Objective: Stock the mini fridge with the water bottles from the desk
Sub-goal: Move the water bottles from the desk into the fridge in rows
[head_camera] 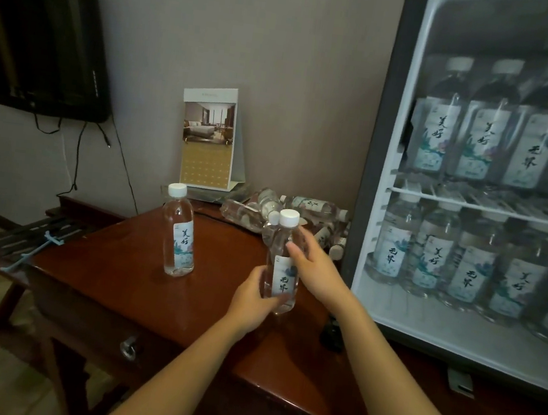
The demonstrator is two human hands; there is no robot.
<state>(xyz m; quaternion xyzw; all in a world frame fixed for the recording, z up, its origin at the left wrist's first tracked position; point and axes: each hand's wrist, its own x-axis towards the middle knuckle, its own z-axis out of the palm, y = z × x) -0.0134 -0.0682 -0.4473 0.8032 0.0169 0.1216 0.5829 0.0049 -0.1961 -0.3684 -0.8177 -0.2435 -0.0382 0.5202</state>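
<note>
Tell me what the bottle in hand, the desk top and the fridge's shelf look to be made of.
Held bottle: clear, glossy plastic by the look, see-through, with a white cap and a printed paper or film label. Desk top: reddish-brown wood or veneer, lacquered; it mirrors light. Fridge shelf: white coated wire, probably metal; thin parallel bars show.

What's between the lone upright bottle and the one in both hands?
Only bare red-brown wooden desk top separates the clear white-capped standing bottle from the held clear bottle, per head view.
</note>
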